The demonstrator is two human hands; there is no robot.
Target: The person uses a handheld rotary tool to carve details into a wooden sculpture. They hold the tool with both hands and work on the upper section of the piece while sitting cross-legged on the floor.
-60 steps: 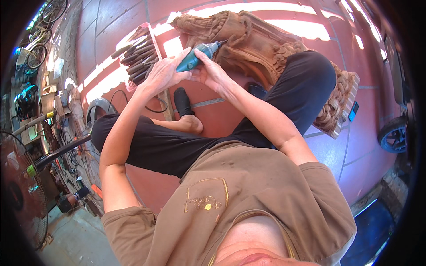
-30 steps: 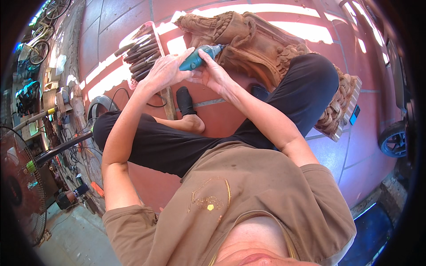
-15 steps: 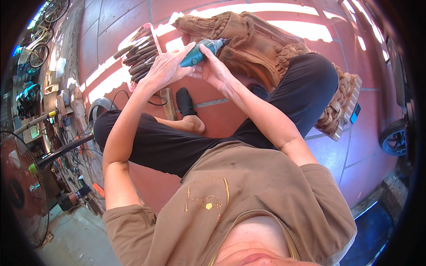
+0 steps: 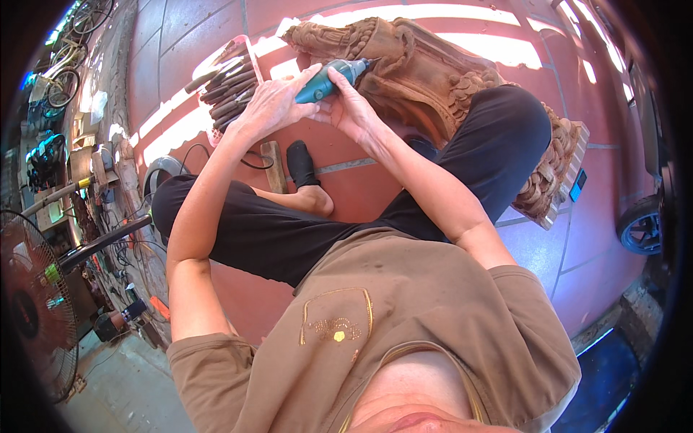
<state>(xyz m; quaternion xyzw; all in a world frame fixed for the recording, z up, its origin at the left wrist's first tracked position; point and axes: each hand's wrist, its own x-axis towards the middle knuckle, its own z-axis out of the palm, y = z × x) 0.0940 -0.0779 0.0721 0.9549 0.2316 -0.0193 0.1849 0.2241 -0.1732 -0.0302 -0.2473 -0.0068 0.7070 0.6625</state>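
Note:
A teal rotary tool [image 4: 316, 88] is held by both hands above the floor, its dark nose and thin bit pointing right. My left hand [image 4: 273, 107] is closed round its rear end. Further forward, my right hand [image 4: 352, 114] grips the body, the thumb lying along the top; its other fingers are partly hidden underneath. The bit's tip appears right at the carved wooden piece [image 4: 411, 68], though I cannot tell whether it touches. This brown, ornate carving lies across the floor, running behind my raised right knee.
Several dark-handled carving tools [image 4: 229, 92] fill a pink basket [image 4: 253, 59] left of my hands. A wooden stick [image 4: 273, 167] lies by my socked foot. At the left stand a fan [image 4: 36, 310] and cluttered tools; a wheel [image 4: 641, 225] is at the far right.
The rotary tool and both hands have shifted very slightly to the right, toward the carving. The grip looks the same.

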